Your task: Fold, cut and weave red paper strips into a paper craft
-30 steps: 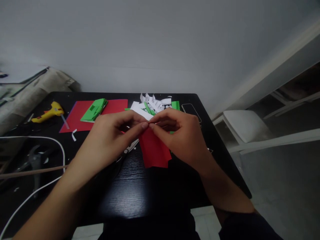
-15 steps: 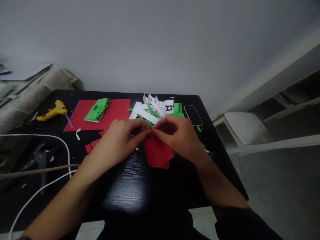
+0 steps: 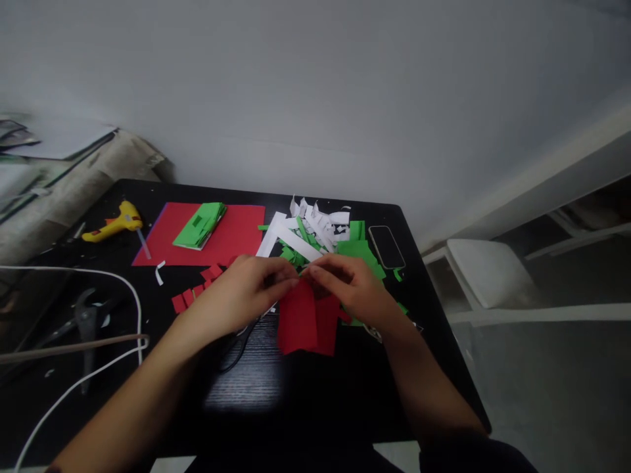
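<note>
Both hands meet over the middle of the black table. My left hand (image 3: 256, 286) is closed, thumb and fingers pinching the top edge of a piece of red paper (image 3: 300, 322). My right hand (image 3: 348, 282) pinches the same edge close beside it. The red paper hangs down towards me and shows two overlapping panels. Just behind the fingertips lies a heap of white paper strips (image 3: 296, 243) mixed with green scraps. Partly under my left hand are scissors (image 3: 240, 348) with a dark handle. Small red paper pieces (image 3: 185, 300) lie left of that hand.
A folded green paper stack (image 3: 200, 226) rests on a red sheet (image 3: 241, 226). At the far left are a yellow glue gun (image 3: 116, 223), pliers (image 3: 87, 322) and a white cable (image 3: 135, 302). A phone (image 3: 387, 247) lies at the right, near green paper (image 3: 362, 251).
The red paper now shows two overlapping panels where it looked like one piece. My right fingers have shifted along its top edge. The whole view has tilted slightly.
</note>
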`<state>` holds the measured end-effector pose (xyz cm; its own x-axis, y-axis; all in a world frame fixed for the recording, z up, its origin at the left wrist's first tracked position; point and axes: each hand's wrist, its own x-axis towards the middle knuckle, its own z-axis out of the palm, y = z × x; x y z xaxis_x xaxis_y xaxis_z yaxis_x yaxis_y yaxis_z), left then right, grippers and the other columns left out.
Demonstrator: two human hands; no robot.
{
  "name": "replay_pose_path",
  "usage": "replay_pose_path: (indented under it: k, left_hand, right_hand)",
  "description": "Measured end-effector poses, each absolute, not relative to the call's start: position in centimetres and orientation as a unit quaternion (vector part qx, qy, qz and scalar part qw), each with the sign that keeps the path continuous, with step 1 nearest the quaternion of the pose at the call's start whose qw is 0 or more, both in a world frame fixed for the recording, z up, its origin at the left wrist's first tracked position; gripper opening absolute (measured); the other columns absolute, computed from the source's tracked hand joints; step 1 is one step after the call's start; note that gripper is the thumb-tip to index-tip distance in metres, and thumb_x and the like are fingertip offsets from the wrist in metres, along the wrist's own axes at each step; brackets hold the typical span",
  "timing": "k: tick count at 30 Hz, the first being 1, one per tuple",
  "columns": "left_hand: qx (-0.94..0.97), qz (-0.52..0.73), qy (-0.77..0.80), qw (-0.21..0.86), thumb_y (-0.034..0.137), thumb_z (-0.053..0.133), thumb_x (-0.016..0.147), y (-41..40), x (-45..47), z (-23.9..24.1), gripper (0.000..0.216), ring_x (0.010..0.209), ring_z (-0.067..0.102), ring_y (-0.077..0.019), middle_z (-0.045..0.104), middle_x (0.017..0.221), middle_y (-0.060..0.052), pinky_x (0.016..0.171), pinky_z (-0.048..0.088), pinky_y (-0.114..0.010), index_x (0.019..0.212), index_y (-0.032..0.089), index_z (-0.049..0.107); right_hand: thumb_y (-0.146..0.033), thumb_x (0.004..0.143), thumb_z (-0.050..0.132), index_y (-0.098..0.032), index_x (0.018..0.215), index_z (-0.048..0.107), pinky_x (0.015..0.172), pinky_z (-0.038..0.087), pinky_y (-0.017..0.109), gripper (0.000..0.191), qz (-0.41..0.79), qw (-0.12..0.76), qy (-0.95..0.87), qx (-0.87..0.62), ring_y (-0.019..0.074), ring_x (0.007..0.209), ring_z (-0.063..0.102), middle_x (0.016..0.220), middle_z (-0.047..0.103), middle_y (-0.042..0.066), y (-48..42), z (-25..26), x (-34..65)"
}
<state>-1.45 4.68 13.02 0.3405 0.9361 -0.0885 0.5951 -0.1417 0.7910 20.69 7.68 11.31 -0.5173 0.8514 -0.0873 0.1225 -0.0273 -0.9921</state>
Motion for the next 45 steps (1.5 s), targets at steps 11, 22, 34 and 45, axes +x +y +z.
replay_pose_path:
  k: [11, 22, 34, 45]
  left_hand:
    - [0.664, 0.285, 0.509, 0.468, 0.046, 0.062, 0.096, 4.7, -1.8, 13.7, 0.028, 0.07, 0.065, -0.0158, 0.072, 0.08, -0.003, 0.06, 0.049, -0.025, 0.095, 0.021, 0.074]
    - [0.67, 0.303, 0.473, 0.486, 0.038, 0.065, 0.095, 4.4, -1.7, 13.8, 0.021, 0.065, 0.061, -0.0127, 0.068, 0.074, -0.001, 0.057, 0.048, -0.023, 0.089, 0.02, 0.073]
    - [0.711, 0.324, 0.486, 0.391, 0.039, 0.064, 0.098, 4.2, -1.8, 14.2, 0.021, 0.073, 0.063, -0.0122, 0.071, 0.079, 0.002, 0.064, 0.047, -0.023, 0.089, 0.022, 0.073]
    - [0.72, 0.333, 0.476, 0.38, 0.041, 0.062, 0.101, 4.3, -1.7, 13.7, 0.02, 0.082, 0.067, -0.013, 0.074, 0.09, 0.002, 0.072, 0.049, -0.024, 0.1, 0.024, 0.073]
  right_hand:
    - [-0.027, 0.073, 0.092, -0.026, 0.095, 0.083, 0.079, 0.069, 0.033, 0.024, 0.652, 0.349, -0.583, -0.337, 0.0184, 0.083, 0.081, 0.09, 0.083, 0.001, 7.7, 11.1, 20.8]
    - [-0.025, 0.074, 0.09, -0.028, 0.079, 0.084, 0.068, 0.066, 0.03, 0.009, 0.558, 0.391, -0.641, -0.354, 0.0168, 0.07, 0.076, 0.076, 0.081, -0.001, 7.5, 11.2, 20.5]
    - [-0.026, 0.078, 0.089, -0.026, 0.09, 0.082, 0.077, 0.066, 0.031, 0.013, 0.541, 0.411, -0.635, -0.367, 0.017, 0.08, 0.078, 0.087, 0.082, 0.001, 6.9, 11.6, 20.7]
    - [-0.026, 0.085, 0.084, -0.028, 0.096, 0.083, 0.08, 0.062, 0.029, 0.011, 0.545, 0.422, -0.636, -0.347, 0.0162, 0.087, 0.077, 0.093, 0.082, 0.0, 7.1, 11.2, 20.4]
